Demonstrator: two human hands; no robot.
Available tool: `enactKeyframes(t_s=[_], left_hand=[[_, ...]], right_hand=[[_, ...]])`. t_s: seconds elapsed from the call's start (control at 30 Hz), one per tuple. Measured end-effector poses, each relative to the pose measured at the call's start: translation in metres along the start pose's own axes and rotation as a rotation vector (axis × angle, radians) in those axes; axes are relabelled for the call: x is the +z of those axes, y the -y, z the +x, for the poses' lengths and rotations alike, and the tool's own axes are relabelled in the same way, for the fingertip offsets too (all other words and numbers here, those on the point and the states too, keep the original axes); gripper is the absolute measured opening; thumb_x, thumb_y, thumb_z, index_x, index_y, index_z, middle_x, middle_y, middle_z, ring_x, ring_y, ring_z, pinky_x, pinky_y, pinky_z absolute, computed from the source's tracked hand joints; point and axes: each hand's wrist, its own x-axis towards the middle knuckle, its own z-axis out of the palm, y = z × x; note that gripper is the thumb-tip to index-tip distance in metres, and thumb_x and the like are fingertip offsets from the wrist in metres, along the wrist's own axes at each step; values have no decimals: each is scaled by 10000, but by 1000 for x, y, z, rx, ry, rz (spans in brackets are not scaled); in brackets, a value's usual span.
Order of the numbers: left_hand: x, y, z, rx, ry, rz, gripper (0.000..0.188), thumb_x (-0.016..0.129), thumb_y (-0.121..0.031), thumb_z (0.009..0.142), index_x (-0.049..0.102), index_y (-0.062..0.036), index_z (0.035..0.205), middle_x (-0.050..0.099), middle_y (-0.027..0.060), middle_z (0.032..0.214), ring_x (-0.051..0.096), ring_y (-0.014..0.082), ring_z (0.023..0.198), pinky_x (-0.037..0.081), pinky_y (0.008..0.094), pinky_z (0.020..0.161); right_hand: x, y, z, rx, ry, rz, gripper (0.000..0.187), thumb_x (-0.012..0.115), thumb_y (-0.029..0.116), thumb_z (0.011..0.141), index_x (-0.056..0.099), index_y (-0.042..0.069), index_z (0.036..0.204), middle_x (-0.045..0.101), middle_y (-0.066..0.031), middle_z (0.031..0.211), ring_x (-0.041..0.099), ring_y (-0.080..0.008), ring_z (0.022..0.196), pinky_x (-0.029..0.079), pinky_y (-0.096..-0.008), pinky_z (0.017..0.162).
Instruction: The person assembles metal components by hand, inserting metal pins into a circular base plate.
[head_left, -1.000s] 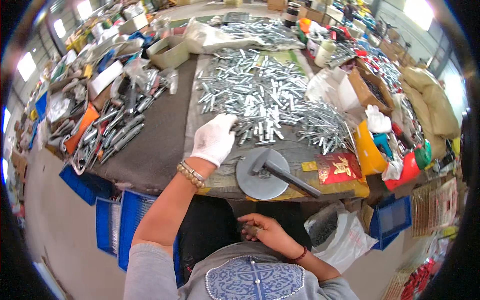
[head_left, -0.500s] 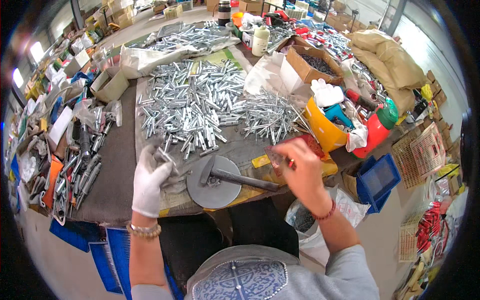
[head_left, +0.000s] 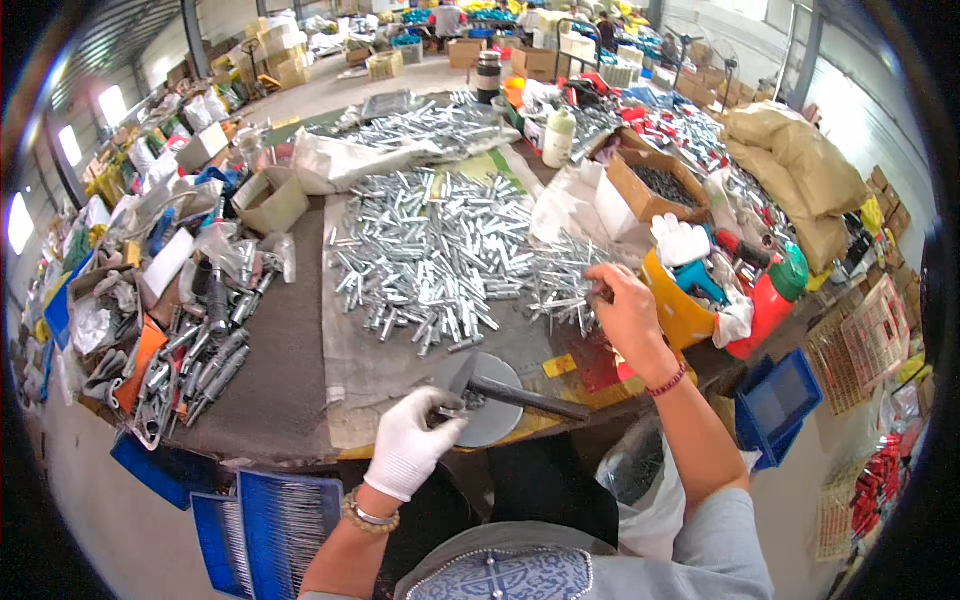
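My left hand point(head_left: 412, 445), in a white knit glove, is at the left edge of a round grey metal block point(head_left: 497, 427). Its thumb and fingers are curled together round a small silvery metal piece point(head_left: 452, 411), mostly covered by the glove. A hammer point(head_left: 530, 398) lies on the block, head left and dark handle to the right. My bare right hand point(head_left: 630, 318) is at the right side of a pile of thin metal rods point(head_left: 562, 280), fingertips pinched together; what they hold is hidden. A large heap of silvery metal tubes point(head_left: 430, 250) lies beyond the block.
Right of the rods stand a yellow container point(head_left: 680, 305) with gloves and a red bottle with a green cap point(head_left: 765, 300). An open cardboard box point(head_left: 655, 185) sits behind. Mixed metal parts point(head_left: 215, 370) fill the left side. Blue crates point(head_left: 290, 530) stand below the table edge.
My left hand has come from the tube heap's near edge to the round block. My right hand has moved from over the red plate up to the rods. The view has tilted up.
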Motion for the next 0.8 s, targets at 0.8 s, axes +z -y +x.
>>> enactKeyframes(t_s=[0.8], left_hand=[[-14, 10, -8, 309, -119, 545, 156, 853, -91, 832, 801, -40, 970, 685, 123, 948, 687, 290, 915, 546, 378, 827]], right_hand=[[22, 109, -85, -373, 347, 83, 246, 766, -17, 763, 784, 73, 991, 665, -73, 974, 700, -291, 907, 586, -407, 785]])
